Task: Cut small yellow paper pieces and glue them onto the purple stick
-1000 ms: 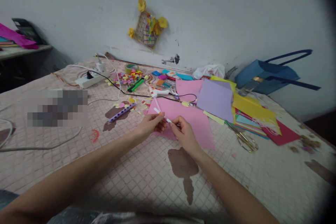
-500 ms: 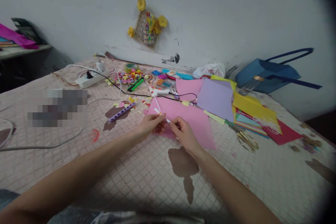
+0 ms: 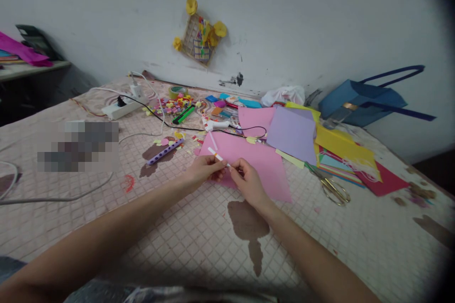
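Note:
Pinched between the fingers of my left hand [image 3: 208, 167] is a thin white stick [image 3: 214, 153], its upper end pointing away and to the left, with a small orange mark near that end. My right hand [image 3: 246, 177] has thumb and forefinger closed on the stick's lower right end, close to my left fingertips. Both hands are over the near part of a pink sheet [image 3: 263, 161]. A white glue gun [image 3: 216, 125] lies just beyond the sheet's far edge.
Purple paper [image 3: 291, 133], yellow sheets [image 3: 346, 149] and gold-handled scissors [image 3: 336, 191] lie to the right. A purple strip [image 3: 165, 151], green cutter [image 3: 184, 114], paper bits and power strip [image 3: 122, 108] are left. Cables cross the table; a blue bag [image 3: 366, 102] stands back right.
My left fingers have shifted slightly right along the white stick, nearer my right fingertips. More of the stick's upper end shows now.

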{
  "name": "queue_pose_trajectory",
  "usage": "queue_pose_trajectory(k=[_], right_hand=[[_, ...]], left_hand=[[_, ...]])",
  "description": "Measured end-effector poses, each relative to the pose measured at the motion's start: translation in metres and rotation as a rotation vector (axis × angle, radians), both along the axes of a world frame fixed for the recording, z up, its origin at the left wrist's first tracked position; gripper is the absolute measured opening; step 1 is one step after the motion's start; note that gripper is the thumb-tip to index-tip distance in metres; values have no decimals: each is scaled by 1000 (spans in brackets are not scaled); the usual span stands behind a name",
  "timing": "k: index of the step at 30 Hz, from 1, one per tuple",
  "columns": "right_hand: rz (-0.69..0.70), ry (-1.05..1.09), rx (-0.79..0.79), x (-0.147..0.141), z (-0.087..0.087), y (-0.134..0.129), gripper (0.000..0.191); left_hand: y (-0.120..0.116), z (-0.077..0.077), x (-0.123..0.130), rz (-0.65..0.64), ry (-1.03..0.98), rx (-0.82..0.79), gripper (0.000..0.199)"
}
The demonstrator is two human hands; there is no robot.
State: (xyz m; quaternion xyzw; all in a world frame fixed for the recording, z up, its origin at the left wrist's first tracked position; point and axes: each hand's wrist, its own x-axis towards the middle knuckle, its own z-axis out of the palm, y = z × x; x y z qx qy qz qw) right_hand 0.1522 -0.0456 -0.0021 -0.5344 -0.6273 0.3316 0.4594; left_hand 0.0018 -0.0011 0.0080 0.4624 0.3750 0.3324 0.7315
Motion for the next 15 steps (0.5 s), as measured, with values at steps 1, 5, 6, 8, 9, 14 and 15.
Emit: queue_pose_trajectory(k=[1,5,6,8,9,14,15], right_hand=[[4,-11,10,0,0,0,15],[3,-49,25,-1,1,-2,14],[1,-63,27,-1,2,-2,14],[-3,-92,36,-1,2,-3,14],[-3,-104,42,-1,3,-3,14],[-12,-141,63,-1,3,-4,16],[-14,-143,66,-1,4,-4,16]], left_hand=[[0,-1,0,8,10,8,35],[0,-1,1,53,43,41,33],[0,0,1,59,48,49,32],[0,1,1,62,50,63,32],[0,1,1,61,49,69,32],[1,1,1,73,52,62,33],[1,1,1,73,48,62,33]])
